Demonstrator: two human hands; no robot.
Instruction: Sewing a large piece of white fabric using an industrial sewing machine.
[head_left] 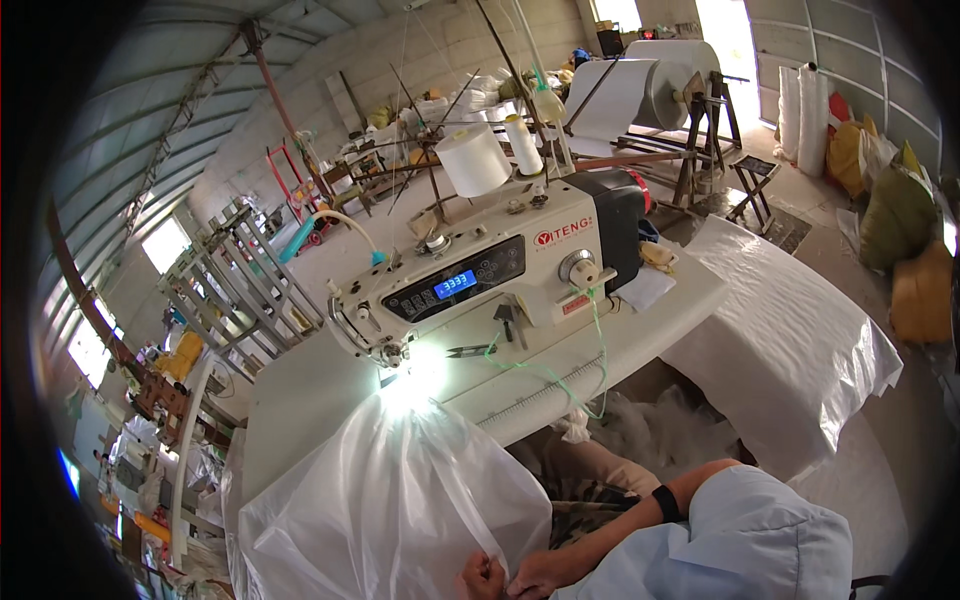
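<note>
A white plastic sheet hangs in folds over the front of the sewing machine table, its far end gathered under the lit needle area of the sewing machine. At the lower edge my left hand is closed on the sheet's folded edge. Close beside it, my right hand has its fingers curled at the same edge; the fingertips are partly cut off by the frame. A black band circles my right wrist. Tweezers and a green cord lie on the machine bed, well beyond both hands.
A thread cone and a narrower spool stand behind the machine. White sheeting drapes off the table's right side. Farther back are a large material roll on a stand, a folding stool and a metal rack.
</note>
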